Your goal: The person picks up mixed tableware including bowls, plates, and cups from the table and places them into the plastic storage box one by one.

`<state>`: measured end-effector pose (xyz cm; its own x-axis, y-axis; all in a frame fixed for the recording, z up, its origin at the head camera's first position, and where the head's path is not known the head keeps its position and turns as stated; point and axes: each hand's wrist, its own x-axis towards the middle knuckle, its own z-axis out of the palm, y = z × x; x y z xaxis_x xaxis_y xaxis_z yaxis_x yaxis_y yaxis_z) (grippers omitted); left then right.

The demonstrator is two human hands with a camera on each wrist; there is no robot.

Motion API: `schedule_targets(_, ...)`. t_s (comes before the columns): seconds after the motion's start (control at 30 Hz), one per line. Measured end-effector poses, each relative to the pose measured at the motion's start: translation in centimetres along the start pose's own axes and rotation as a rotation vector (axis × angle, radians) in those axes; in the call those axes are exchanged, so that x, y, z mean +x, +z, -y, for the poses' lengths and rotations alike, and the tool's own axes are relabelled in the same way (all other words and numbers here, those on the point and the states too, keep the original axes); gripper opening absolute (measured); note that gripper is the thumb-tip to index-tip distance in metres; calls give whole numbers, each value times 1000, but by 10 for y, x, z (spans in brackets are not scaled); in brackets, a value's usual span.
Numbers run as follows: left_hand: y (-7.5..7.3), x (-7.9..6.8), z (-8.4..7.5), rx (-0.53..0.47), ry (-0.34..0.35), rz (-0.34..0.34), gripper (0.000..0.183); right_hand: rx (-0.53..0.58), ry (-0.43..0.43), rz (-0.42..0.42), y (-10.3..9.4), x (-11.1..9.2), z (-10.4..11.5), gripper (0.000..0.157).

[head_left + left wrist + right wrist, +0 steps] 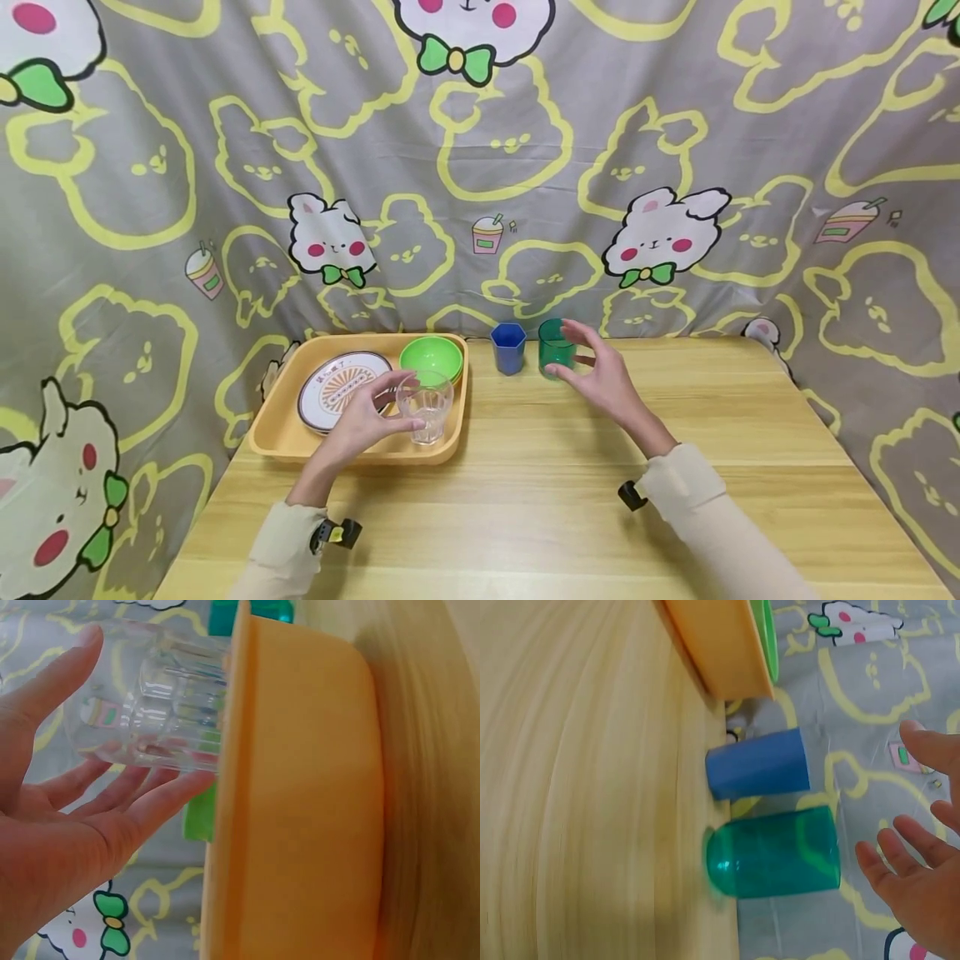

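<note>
A clear drinking glass (429, 415), upright at the front right of the orange tray (273, 433), is held between the thumb and fingers of my left hand (366, 423). In the left wrist view the glass's lower end reaches behind the tray wall, so its base is hidden. My right hand (606, 379) is beside the green transparent cup (551, 354), its fingers spread. From the right wrist view, a gap shows between that hand (922, 855) and the cup (780, 855). Just left of the green cup stands a blue cup (509, 350).
Inside the tray lie a white plate (337, 392) with a printed pattern and a green bowl (431, 356) in the back right corner. Behind the wooden table (525, 517) hangs a grey patterned curtain (517, 217), close to the cups.
</note>
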<state>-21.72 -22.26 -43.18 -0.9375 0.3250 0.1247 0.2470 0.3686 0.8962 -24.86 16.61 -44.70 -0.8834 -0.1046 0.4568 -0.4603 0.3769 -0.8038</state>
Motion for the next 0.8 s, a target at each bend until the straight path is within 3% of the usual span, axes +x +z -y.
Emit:
schedule_targets(0.13,0,3,6,10,-12,20,76,-17,22,-24,-5,2,-8,75)
schedule_targets(0.4,-1,7,12,40,-60,47,77,33,74,-88,-11,6,-28,92)
schedule_targets(0.53,0,8,15,9,-79,59,77,69,120,-65,-18,4,-20,90)
schedule_targets(0.8,3,10,21,-59,-63,92,75,110,233,-11,-19,6,-59,101)
